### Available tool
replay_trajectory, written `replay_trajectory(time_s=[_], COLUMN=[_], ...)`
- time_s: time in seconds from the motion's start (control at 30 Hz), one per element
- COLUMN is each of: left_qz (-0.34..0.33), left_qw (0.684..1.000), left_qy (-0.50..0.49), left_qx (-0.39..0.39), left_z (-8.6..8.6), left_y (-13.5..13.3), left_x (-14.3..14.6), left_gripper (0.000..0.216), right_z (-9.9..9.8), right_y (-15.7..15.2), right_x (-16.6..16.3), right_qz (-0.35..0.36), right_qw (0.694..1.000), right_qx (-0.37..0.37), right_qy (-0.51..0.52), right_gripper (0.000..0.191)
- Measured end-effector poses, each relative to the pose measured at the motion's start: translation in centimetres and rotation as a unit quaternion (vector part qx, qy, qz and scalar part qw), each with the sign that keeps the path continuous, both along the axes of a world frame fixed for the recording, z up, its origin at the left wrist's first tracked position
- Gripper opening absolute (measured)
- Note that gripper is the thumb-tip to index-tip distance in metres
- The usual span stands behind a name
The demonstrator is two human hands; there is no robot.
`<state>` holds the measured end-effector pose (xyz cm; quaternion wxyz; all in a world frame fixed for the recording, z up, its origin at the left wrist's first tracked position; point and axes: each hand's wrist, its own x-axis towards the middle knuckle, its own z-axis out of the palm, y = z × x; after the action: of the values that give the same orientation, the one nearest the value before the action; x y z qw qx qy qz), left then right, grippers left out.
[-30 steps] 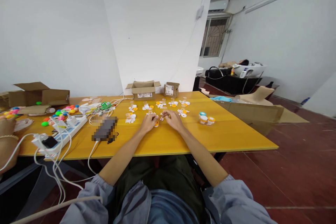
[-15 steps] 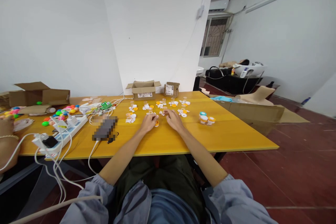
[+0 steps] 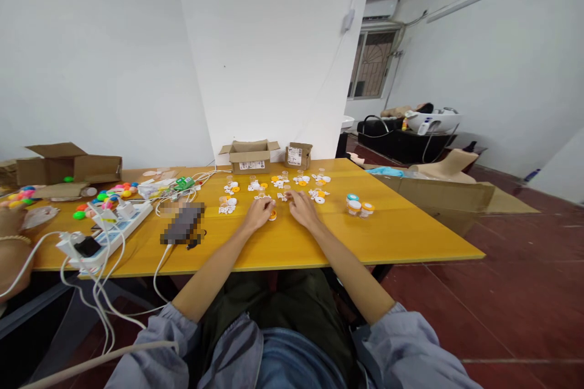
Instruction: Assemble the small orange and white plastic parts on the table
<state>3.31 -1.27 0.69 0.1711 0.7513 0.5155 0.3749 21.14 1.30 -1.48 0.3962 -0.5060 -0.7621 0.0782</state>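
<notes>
- The left hand (image 3: 258, 211) rests on the yellow worktop (image 3: 319, 237), fingers curled beside a small orange cap (image 3: 272, 214) that lies just at its fingertips; whether the grip actually has hold of the cap cannot be told.
- The orange cap is round and lies flat on the worktop, so no long axis or pointing direction can be made out at this size.
- The right hand (image 3: 301, 206) lies palm down just to the right, fingers reaching toward the scattered white and orange pieces (image 3: 278, 182); its grip looks loosely closed, and what it holds, if anything, cannot be told.
- Three small capped jars (image 3: 358, 205) stand well to the right of the right hand.
- A cardboard box (image 3: 249, 156) sits open at the far edge, beyond the pieces.
- A white power strip (image 3: 112, 228) with cables lies far left.
- Against a second ago, the right hand has slid slightly right and away from the left; the left hand and cap are unchanged.
</notes>
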Motion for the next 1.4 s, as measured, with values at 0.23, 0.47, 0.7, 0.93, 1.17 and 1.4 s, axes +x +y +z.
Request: replay_trajectory(time_s=[0.23, 0.47, 0.7, 0.93, 1.17, 1.4], left_qz=[-0.064, -0.110, -0.122, -0.115, -0.072, -0.071], left_qw=[0.995, 0.988, 0.992, 0.989, 0.985, 0.980], left_qy=[0.070, 0.109, 0.033, -0.091, -0.159, -0.183], left_qx=[-0.023, 0.007, 0.010, -0.003, 0.012, -0.023], left_z=[0.1, 0.2, -0.3, -0.3, 0.2, -0.1], left_y=[-0.6, -1.2, -0.7, -0.1, -0.1, 0.1], left_x=[-0.5, -0.9, -0.5, -0.5, -0.3, -0.1], left_gripper=[0.010, 0.021, 0.013, 0.023, 0.026, 0.030], right_z=[0.1, -0.1, 0.2, 0.2, 0.3, 0.1], right_y=[-0.1, 0.2, 0.1, 0.1, -0.5, -0.6], right_x=[0.0, -0.1, 0.0, -0.5, -1.7, -1.9], right_qz=[-0.020, -0.032, 0.044, 0.145, 0.253, 0.247], right_qw=[0.998, 0.996, 0.994, 0.974, 0.944, 0.945], right_qx=[0.019, 0.024, 0.002, -0.067, -0.100, -0.089], right_qy=[0.047, 0.076, 0.104, 0.163, 0.186, 0.195], right_gripper=[0.036, 0.033, 0.037, 0.033, 0.033, 0.033])
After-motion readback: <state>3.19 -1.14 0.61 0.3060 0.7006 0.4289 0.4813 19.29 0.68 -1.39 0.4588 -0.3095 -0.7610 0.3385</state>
